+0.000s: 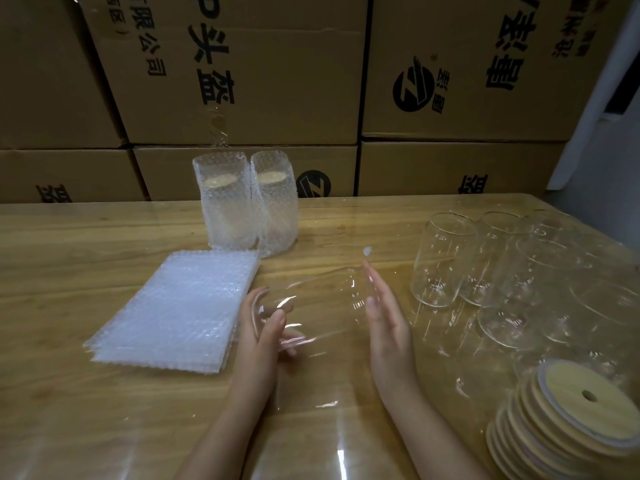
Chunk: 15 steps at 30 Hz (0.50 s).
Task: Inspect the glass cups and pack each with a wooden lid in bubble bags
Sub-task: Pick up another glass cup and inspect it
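- Inspecting now: glass cup (322,303) held sideways over the counter (104,244), between both hands.
- Left hand (263,327) fingers curled round 1 end; right hand (384,323) fingers straight, pressed flat on the other.
- Next, probably: fetch 1 wooden lid (571,417), then 1 bubble bag (173,306).
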Tool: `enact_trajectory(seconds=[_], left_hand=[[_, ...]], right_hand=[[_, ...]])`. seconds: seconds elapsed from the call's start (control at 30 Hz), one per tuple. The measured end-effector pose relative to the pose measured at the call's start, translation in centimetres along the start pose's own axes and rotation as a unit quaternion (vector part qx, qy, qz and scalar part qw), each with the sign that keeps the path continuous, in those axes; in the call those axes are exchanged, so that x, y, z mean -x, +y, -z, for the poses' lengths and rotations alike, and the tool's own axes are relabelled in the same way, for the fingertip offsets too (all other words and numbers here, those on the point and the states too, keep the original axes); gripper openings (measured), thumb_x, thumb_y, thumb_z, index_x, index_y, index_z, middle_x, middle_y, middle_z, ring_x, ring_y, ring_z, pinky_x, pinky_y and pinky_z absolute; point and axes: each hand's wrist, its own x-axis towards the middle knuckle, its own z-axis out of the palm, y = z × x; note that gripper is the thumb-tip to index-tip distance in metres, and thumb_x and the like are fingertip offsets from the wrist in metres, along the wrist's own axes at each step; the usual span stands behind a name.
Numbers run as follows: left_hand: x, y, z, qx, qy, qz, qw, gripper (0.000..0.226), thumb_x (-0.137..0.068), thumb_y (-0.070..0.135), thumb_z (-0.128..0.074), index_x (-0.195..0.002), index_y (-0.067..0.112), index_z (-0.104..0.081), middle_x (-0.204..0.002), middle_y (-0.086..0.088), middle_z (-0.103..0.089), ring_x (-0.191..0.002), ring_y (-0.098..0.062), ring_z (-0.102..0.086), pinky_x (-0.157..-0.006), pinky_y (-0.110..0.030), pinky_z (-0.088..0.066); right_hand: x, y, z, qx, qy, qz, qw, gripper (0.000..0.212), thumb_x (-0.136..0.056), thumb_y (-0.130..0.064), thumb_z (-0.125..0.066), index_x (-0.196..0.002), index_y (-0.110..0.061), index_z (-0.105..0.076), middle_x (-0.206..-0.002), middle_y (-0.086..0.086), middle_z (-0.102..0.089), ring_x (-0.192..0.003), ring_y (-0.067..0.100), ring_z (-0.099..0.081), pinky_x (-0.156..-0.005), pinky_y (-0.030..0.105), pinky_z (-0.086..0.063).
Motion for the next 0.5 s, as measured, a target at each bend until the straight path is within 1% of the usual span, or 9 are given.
enact_trajectory(seconds=[0.1, 0.13, 0.2, 0.27, 0.3, 0.33, 0.43, 0.47, 0.5], left_hand=[[-0.11, -0.11, 0.22, 0.010, -0.009, 0.007, 1.000, 0.058, -0.063, 0.058, -0.053, -0.115, 0.035, -0.046, -0.072, 0.004, -0.072, -0.055, -0.026, -0.055, -0.053, -0.032, -0.042], [-0.14, -0.18, 0.24, 0.017, -0.009, 0.014, 1.000, 0.060, -0.062, 0.058, -0.053, -0.116, 0.033, -0.047, -0.073, 0.000, -0.071, -0.051, -0.025, -0.053, -0.053, -0.032, -0.042], [-0.20, -0.20, 0.27, 0.032, -0.006, 0.022, 0.999, 0.070, -0.062, 0.059, -0.054, -0.122, 0.025, -0.047, -0.086, -0.006, -0.069, -0.045, -0.020, -0.053, -0.055, -0.032, -0.043], [-0.35, -0.23, 0.36, 0.052, 0.003, 0.026, 0.998, 0.077, -0.064, 0.058, -0.055, -0.127, 0.016, -0.045, -0.097, -0.009, -0.066, -0.043, -0.017, -0.054, -0.050, -0.030, -0.043], [-0.44, -0.30, 0.45, 0.066, 0.011, 0.030, 0.997, 0.074, -0.064, 0.057, -0.055, -0.126, 0.017, -0.047, -0.098, -0.009, -0.066, -0.043, -0.018, -0.054, -0.049, -0.030, -0.043], [-0.51, -0.36, 0.55, 0.082, 0.019, 0.034, 0.996, 0.067, -0.065, 0.056, -0.056, -0.122, 0.023, -0.050, -0.098, -0.008, -0.067, -0.044, -0.019, -0.054, -0.051, -0.031, -0.044], [-0.73, -0.53, 0.74, 0.124, 0.039, 0.042, 0.991, 0.040, -0.067, 0.056, -0.057, -0.104, 0.040, -0.060, -0.096, -0.007, -0.066, -0.047, -0.019, -0.055, -0.064, -0.040, -0.049], [-0.75, -0.52, 0.80, 0.124, 0.043, 0.042, 0.990, 0.036, -0.068, 0.057, -0.057, -0.101, 0.043, -0.061, -0.098, -0.007, -0.066, -0.049, -0.019, -0.057, -0.065, -0.040, -0.050], [-0.75, -0.43, 0.85, 0.115, 0.046, 0.041, 0.991, 0.036, -0.068, 0.058, -0.057, -0.101, 0.045, -0.060, -0.102, -0.006, -0.066, -0.053, -0.020, -0.060, -0.063, -0.038, -0.051]], right_hand=[[-0.20, 0.08, 0.03, 0.012, -0.019, -0.013, 1.000, 0.054, -0.085, -0.055, -0.044, -0.137, -0.042, -0.042, -0.139, -0.034, -0.042, -0.131, -0.014, -0.033, -0.098, 0.001, -0.029], [-0.27, 0.16, 0.06, 0.017, -0.026, -0.016, 0.999, 0.056, -0.084, -0.057, -0.044, -0.138, -0.043, -0.040, -0.140, -0.035, -0.040, -0.131, -0.015, -0.031, -0.097, 0.000, -0.028], [-0.31, 0.36, 0.11, 0.025, -0.039, -0.027, 0.999, 0.059, -0.082, -0.062, -0.044, -0.138, -0.045, -0.038, -0.141, -0.036, -0.037, -0.130, -0.018, -0.030, -0.097, -0.001, -0.027], [-0.27, 0.49, 0.09, 0.029, -0.047, -0.047, 0.997, 0.056, -0.078, -0.067, -0.044, -0.132, -0.052, -0.038, -0.140, -0.036, -0.036, -0.128, -0.021, -0.030, -0.095, -0.003, -0.027], [-0.24, 0.54, 0.03, 0.033, -0.050, -0.053, 0.997, 0.054, -0.077, -0.068, -0.044, -0.129, -0.054, -0.038, -0.139, -0.036, -0.036, -0.127, -0.021, -0.030, -0.094, -0.003, -0.027], [-0.19, 0.60, -0.03, 0.039, -0.054, -0.055, 0.996, 0.054, -0.077, -0.068, -0.044, -0.130, -0.053, -0.038, -0.141, -0.035, -0.035, -0.128, -0.020, -0.029, -0.094, -0.003, -0.026], [-0.07, 0.80, -0.17, 0.044, -0.062, -0.051, 0.996, 0.063, -0.078, -0.067, -0.045, -0.137, -0.045, -0.038, -0.146, -0.026, -0.037, -0.132, -0.016, -0.030, -0.097, -0.001, -0.026], [-0.02, 0.85, -0.24, 0.042, -0.060, -0.050, 0.996, 0.064, -0.078, -0.066, -0.046, -0.137, -0.044, -0.039, -0.146, -0.026, -0.038, -0.132, -0.014, -0.030, -0.098, 0.000, -0.026], [0.08, 0.88, -0.33, 0.042, -0.056, -0.046, 0.996, 0.061, -0.078, -0.065, -0.048, -0.135, -0.046, -0.039, -0.144, -0.028, -0.039, -0.132, -0.014, -0.030, -0.099, 0.001, -0.026]])
